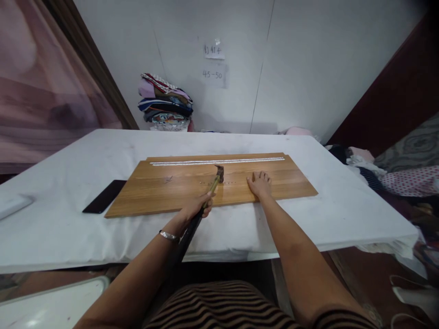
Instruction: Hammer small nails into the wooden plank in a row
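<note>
The left hand (199,205) has its grip clamped on the hammer (215,183), the hammer's head by a row of specks (230,183) (too small to name) on the board (236,194). The right hand (260,183), grip unclosed, rests there too; the board lies on the desk (346,205).

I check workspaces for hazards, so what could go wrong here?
The left hand holds a hammer while the right hand rests on the same wooden board; a stray swing might hit it. If the board slid left, it could push the black flat object at its edge.
</note>
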Demonstrator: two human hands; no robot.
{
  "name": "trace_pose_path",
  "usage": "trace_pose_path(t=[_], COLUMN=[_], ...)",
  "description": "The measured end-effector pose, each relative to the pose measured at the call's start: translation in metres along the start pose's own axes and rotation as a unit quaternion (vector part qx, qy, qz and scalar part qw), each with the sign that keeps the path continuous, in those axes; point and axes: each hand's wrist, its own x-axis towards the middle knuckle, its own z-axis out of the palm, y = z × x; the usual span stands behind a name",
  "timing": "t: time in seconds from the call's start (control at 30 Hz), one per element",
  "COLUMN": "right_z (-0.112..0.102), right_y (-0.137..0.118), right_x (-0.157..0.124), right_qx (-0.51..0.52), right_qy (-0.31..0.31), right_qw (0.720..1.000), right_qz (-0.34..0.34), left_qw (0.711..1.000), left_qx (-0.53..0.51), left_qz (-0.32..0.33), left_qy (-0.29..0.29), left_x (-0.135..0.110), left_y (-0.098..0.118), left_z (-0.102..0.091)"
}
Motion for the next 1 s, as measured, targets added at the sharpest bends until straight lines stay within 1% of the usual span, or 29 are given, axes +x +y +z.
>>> trace_pose_path(t=[0.27,0.57,0.77,1.0], right_z=[0.0023,0.0012,0.0033,0.0025], right_y=[-0.0002,0.0009,0.001,0.0016], right_x=[0.0,-0.0001,0.0002,0.001], right_qx=[-0.006,0.0,-0.002,0.001], right_qy=[0.012,0.013,0.028,0.02], right_qw=[1.0,1.0,1.0,1.0], right_qz=[0.001,-0.003,-0.005,-0.001], left_qw=[1.0,1.0,1.0,1.0], left_qx=[0.004,-0.005,-0.009,-0.009], left_qz=[0.001,0.001,0.006,0.004], left_qy=[0.02,-0.008,0.004,-0.001], left_x=[-0.0033,-0.0004,0.0,-0.0018], left_y=[0.0034,-0.0009,0.0005,0.0011], left_z=[0.0019,-0.0031,-0.002,0.0])
